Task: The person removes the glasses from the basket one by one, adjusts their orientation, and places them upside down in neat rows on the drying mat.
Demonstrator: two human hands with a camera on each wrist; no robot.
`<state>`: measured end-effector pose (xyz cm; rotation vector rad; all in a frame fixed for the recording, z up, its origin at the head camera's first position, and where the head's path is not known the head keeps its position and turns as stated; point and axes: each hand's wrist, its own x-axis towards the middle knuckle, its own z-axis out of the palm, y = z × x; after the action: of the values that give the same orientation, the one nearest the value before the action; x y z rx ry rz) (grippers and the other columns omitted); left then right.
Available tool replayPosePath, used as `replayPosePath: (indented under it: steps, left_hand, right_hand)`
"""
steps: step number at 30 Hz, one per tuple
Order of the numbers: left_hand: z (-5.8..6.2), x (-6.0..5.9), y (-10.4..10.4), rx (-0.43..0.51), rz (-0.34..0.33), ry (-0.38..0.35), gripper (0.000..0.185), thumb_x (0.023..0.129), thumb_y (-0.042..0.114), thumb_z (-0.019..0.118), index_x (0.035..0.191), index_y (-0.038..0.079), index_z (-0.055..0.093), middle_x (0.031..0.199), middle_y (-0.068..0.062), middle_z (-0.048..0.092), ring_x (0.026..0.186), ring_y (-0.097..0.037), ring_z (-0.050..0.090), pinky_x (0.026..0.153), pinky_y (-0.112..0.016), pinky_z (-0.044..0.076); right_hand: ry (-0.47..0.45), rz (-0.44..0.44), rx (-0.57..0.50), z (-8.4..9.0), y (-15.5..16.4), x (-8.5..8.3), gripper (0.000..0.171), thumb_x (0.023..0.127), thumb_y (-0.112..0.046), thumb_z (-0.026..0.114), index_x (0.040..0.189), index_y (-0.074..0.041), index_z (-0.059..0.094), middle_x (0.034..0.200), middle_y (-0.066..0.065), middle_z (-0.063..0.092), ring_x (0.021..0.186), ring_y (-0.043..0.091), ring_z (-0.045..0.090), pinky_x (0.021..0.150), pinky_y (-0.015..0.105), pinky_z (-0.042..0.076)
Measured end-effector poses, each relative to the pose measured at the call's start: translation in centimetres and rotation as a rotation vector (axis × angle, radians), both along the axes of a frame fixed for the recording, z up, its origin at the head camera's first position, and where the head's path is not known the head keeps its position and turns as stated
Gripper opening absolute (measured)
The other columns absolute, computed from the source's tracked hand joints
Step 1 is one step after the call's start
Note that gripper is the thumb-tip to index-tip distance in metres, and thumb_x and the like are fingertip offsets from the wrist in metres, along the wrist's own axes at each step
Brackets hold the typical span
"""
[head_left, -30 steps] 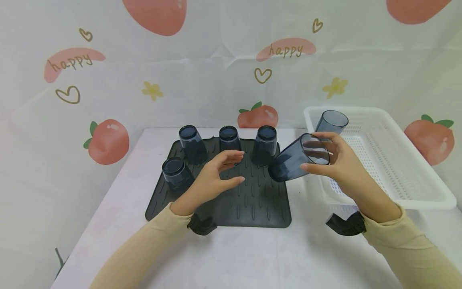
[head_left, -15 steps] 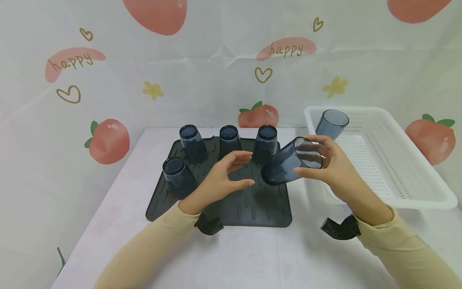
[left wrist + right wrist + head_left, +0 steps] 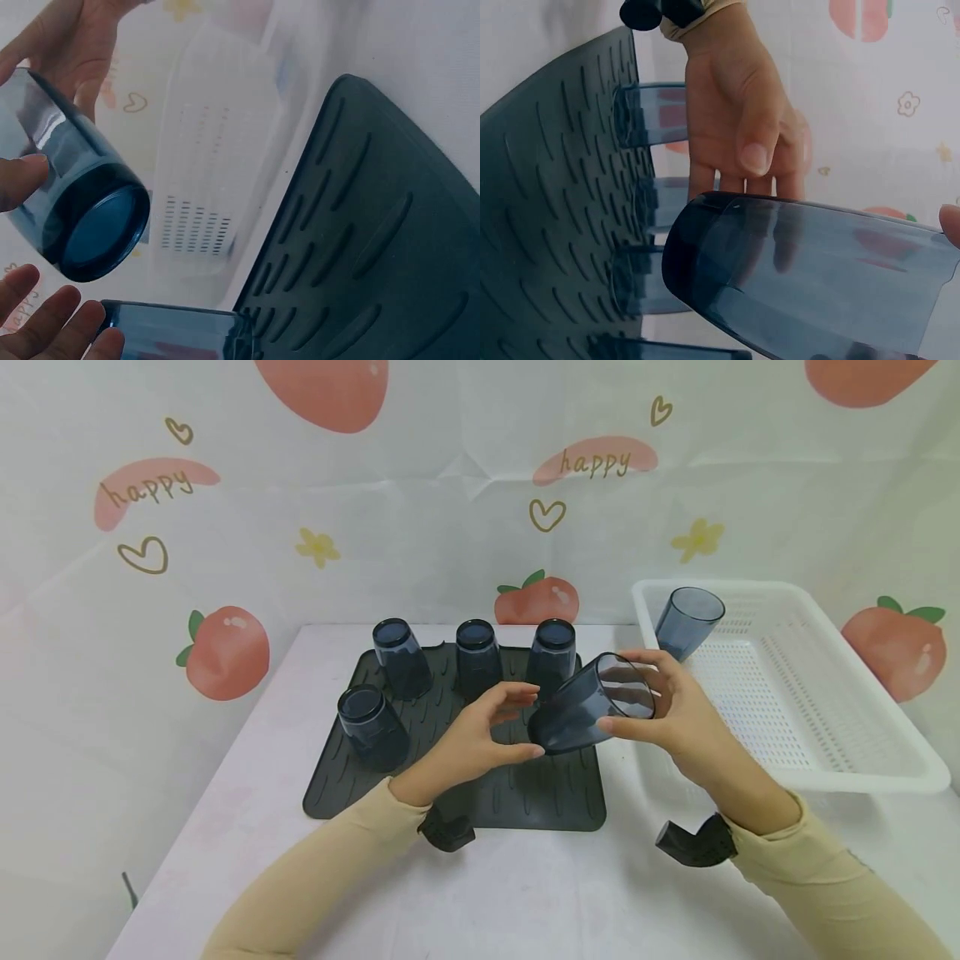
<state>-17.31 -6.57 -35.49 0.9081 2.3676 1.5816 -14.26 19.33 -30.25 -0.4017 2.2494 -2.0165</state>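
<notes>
Both hands meet over the right part of the dark ribbed drying mat (image 3: 525, 793). The right hand (image 3: 675, 718) is wrapped round a smoky blue tumbler (image 3: 581, 714), fingers and thumb curled at its rim end, holding it tilted in the air with its mouth toward the person and its base pointing toward the left hand (image 3: 480, 739). The left hand holds nothing: its fingers are relaxed and spread, thumb and fingertips cupped just beside the tumbler's base. Whether they touch it cannot be told; the left wrist view shows a fingertip at the tumbler's side.

On the mat, four more tumblers stand upside down: three in a back row (image 3: 477, 653) and one at the left (image 3: 367, 722). Another tumbler (image 3: 686, 620) stands mouth up in the far left corner of the white perforated basket (image 3: 862, 777), which sits on the desk (image 3: 525, 893) to the right of the mat.

Judging from this layout, the step in hand is carrying a tumbler over from the basket and turning it for the mat. The tumbler is neither inverted nor set down. The next move seems to call for turning it fully mouth-down, possibly steadied by the left hand at the base. It then needs lowering onto a free ribbed spot, well clear of the standing row so none is knocked.
</notes>
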Motion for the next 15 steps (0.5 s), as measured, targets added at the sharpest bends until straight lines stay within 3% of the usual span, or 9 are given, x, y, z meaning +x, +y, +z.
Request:
replayPosePath:
  steps: [7,15]
  left_hand:
    - [-0.27,0.25,0.58,-0.026,-0.003,-0.05,0.07,0.081,0.012,0.079,0.141,0.011,0.043,0.142,-0.006,0.047,0.132,-0.021,0.046,0.111,-0.031,0.039]
    - [-0.27,0.38,1.05,-0.054,0.01,-0.074,0.075,0.079,0.013,0.08,0.143,0.01,0.04,0.144,-0.008,0.045,0.134,-0.023,0.045,0.112,-0.041,0.038]
  right_hand:
    - [-0.004,0.022,-0.053,-0.36,-0.44,0.02,0.068,0.079,0.006,0.074,0.135,-0.011,0.039,0.124,0.001,0.055,0.108,0.009,0.062,0.08,0.023,0.058]
    - [-0.012,0.015,-0.022,-0.47,-1.04,0.04,0.068,0.08,0.003,0.075,0.135,-0.011,0.038,0.127,0.005,0.053,0.11,0.011,0.06,0.08,0.025,0.058]
